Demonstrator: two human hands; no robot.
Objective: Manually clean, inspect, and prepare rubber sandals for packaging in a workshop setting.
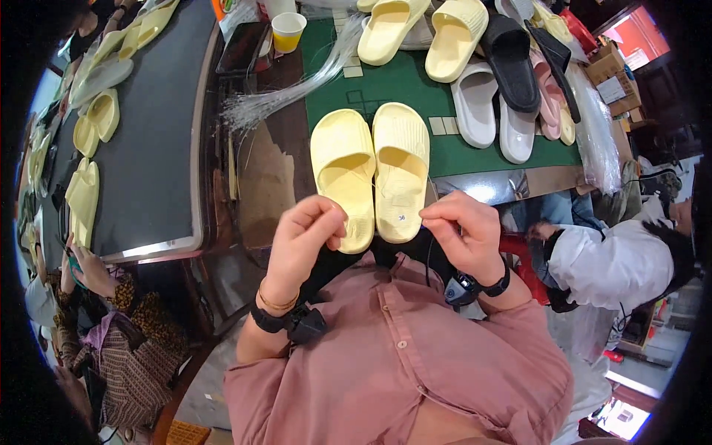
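A pair of pale yellow slide sandals, the left slide (343, 133) and the right slide (401, 130), lies side by side before me at the table's near edge, toes pointing away. On the right one's heel is a small white sticker (401, 218). My left hand (311, 231) is closed in a pinch over the left slide's heel. Beside the right slide's heel, my right hand (467, 228) is pinched too, thumb against forefinger. A faint thin line crosses the footbeds; whether either hand holds it I cannot make out.
Clear plastic strands (304, 90) lie fanned on the green mat (326, 63), near a yellow-and-white paper cup (288, 33). More slides, including a black slide (512, 63), are heaped at far right. A conveyor belt (159, 141) runs left. Co-workers sit either side.
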